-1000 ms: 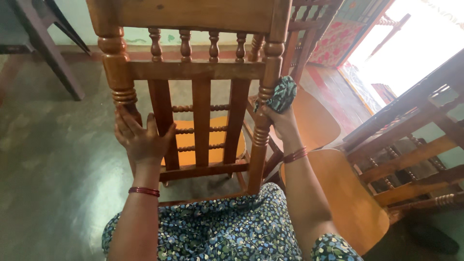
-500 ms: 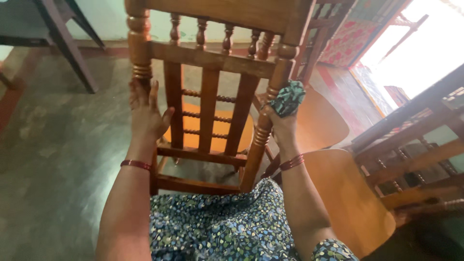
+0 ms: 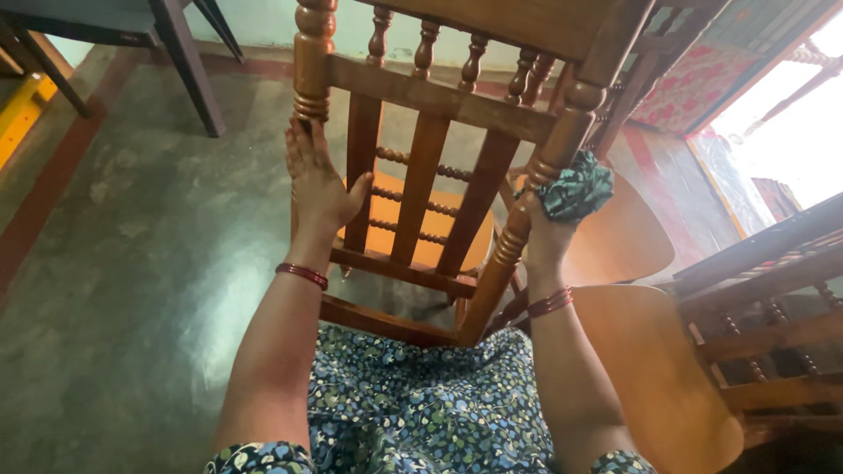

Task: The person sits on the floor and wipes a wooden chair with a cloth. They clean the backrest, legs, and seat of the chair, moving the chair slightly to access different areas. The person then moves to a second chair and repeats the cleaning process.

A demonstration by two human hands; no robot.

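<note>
Leaning back toward the person's lap, the wooden chair (image 3: 457, 167) stood tilted over the dark floor (image 3: 132, 263), its turned posts and flat back slats facing the camera and its orange seat showing through the gaps. The left hand (image 3: 318, 186) lay flat and open against the chair's left post, fingers stretched upward along the wood and thumb spread toward the nearest slat; it pressed rather than gripped. The right hand (image 3: 543, 230) was closed around a bunched blue-green patterned cloth (image 3: 575, 186), holding it against the right post just below a turned ring. How tightly the fingers curled I could not tell, as the cloth hid most of them. Red bangles circled both wrists, and the person's flowered blue dress (image 3: 413, 404) filled the lower middle of the view, touching the chair's lowest rail.

Just beside the right arm sat two round-edged wooden seats (image 3: 650, 369). Further right stood another dark wooden chair frame (image 3: 773, 298). At the top left, black table legs (image 3: 180, 61) rose from the floor, well apart from the hands.
</note>
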